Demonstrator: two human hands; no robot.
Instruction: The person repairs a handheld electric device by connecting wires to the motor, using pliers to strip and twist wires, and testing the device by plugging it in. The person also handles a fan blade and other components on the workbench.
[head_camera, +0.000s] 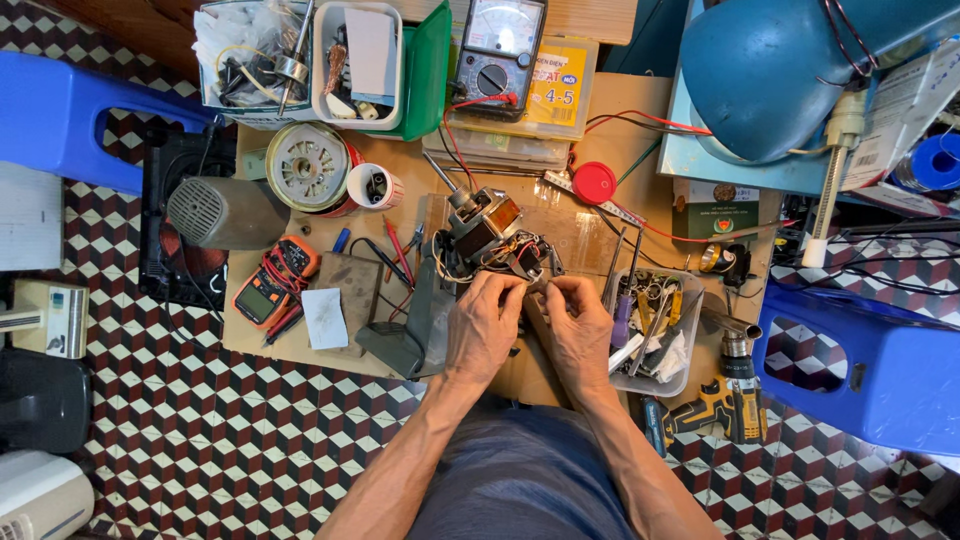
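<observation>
your left hand (483, 325) and right hand (580, 325) sit side by side on the low wooden board (400, 160), both with fingers curled and pinching at the thin wires (527, 272) that trail from the small electric motor (487, 232) just above them. the tool tray (690, 375) lies right beside your right hand, the yellow drill (722, 405) past it, the orange multimeter (272, 283) well to your left.
</observation>
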